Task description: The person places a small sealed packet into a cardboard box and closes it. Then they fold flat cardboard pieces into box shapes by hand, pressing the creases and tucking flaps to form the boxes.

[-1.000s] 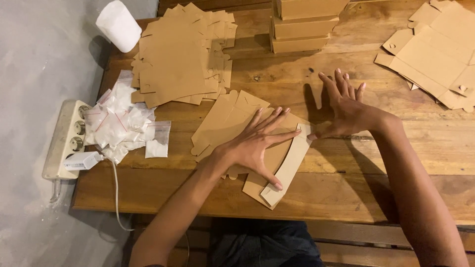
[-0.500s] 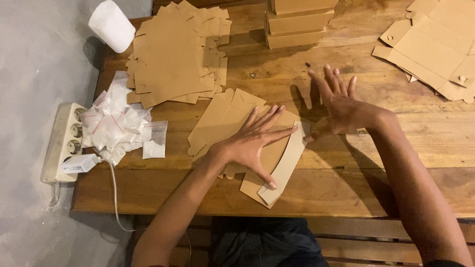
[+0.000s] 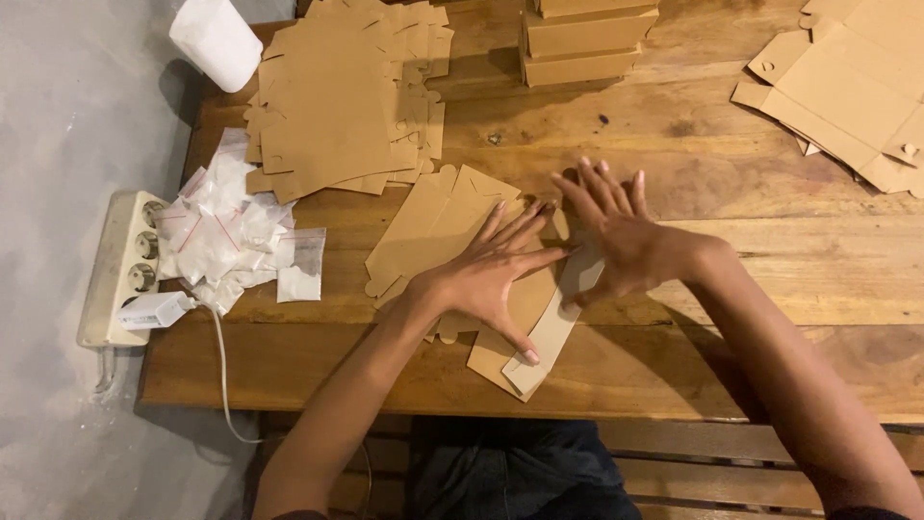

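A flat brown cardboard box blank point(image 3: 438, 226) lies on the wooden table point(image 3: 674, 318) in front of me. My left hand point(image 3: 486, 279) presses flat on it with fingers spread, the thumb resting on a long side flap point(image 3: 551, 337) near the table's front edge. My right hand point(image 3: 616, 231) is open beside it, fingers spread and pointing away, palm against the blank's right edge where the flap folds up.
A stack of flat cardboard blanks point(image 3: 337, 96) lies at the back left, more blanks point(image 3: 847, 87) at the back right, folded boxes point(image 3: 587, 39) stacked at the back. Small plastic bags of white powder point(image 3: 231, 231), a power strip point(image 3: 125, 265) and a white roll point(image 3: 217, 39) sit left.
My right hand has slid left toward the blank's right edge. My left hand stays pressed on the cardboard; the view has shifted slightly.
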